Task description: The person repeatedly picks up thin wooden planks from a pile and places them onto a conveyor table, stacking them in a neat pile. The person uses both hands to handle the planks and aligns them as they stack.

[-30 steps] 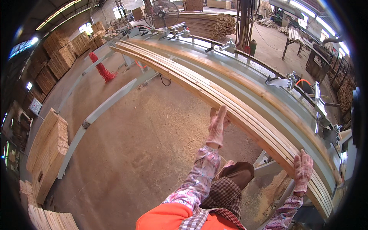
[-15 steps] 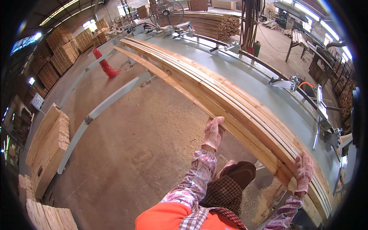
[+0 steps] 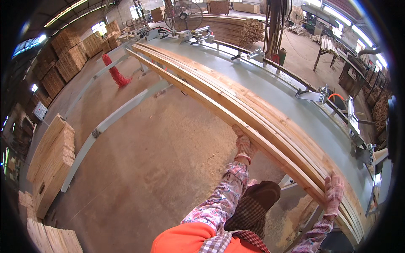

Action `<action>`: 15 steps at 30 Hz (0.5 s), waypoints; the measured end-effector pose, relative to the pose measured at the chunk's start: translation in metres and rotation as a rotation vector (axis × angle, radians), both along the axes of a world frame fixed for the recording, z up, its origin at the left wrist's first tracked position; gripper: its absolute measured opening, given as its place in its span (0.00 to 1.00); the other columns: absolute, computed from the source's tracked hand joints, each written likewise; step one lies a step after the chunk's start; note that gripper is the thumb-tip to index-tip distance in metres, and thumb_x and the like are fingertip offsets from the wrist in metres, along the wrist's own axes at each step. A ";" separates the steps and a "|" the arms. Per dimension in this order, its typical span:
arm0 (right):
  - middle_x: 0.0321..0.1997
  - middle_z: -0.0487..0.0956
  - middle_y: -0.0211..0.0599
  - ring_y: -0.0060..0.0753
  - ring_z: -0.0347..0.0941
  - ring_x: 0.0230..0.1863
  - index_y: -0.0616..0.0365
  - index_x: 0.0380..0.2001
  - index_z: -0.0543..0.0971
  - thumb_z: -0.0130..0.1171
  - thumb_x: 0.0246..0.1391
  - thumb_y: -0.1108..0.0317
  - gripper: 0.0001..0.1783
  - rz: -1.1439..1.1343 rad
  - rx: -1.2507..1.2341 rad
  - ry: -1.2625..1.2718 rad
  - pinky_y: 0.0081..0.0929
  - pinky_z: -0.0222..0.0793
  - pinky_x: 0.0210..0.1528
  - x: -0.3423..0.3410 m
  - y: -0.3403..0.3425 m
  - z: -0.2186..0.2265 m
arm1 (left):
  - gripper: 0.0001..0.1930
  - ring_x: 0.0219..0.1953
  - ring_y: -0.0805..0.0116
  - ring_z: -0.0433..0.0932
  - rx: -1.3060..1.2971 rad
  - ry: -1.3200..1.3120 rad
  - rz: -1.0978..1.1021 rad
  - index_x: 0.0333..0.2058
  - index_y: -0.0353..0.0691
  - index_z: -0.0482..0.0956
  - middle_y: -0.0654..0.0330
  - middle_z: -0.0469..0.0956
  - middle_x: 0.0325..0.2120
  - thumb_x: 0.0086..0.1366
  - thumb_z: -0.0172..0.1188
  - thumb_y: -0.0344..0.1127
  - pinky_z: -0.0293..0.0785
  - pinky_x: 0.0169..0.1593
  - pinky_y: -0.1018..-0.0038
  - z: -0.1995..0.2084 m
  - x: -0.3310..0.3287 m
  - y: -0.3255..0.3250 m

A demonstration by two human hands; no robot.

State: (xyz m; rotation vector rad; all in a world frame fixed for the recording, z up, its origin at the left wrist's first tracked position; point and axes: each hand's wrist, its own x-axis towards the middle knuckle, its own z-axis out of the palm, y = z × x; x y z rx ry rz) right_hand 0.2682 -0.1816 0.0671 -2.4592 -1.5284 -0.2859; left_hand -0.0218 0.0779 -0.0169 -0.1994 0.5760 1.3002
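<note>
Long wooden boards lie side by side along the near edge of a grey machine table. The nearest wooden board stands slightly apart from the others, with its pale narrow face upward. My left hand, in a pink knit glove, grips this board from below its near side. The board partly hides those fingers. Farther right, my right hand, in a matching glove, rests on the boards near their right end, its fingers stretched out.
Metal clamps and a toothed rail line the table's far side. Curved grey support arms reach out at left. Stacked timber stands on the sawdust-strewn floor, left. A red bundle of strands hangs from one arm.
The nearest board has turned, so its pale narrow face now shows on top. My left hand has moved slightly right and down, under its edge. My right hand stays nearly in place.
</note>
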 end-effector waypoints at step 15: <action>0.26 0.74 0.39 0.42 0.71 0.33 0.50 0.28 0.76 0.53 0.61 0.52 0.15 -0.071 0.238 -0.380 0.40 0.67 0.38 -0.023 -0.026 -0.007 | 0.38 0.55 0.62 0.67 1.048 1.588 -0.112 0.62 0.37 0.60 0.53 0.68 0.55 0.64 0.51 0.62 0.71 0.54 0.69 -0.017 -0.032 0.017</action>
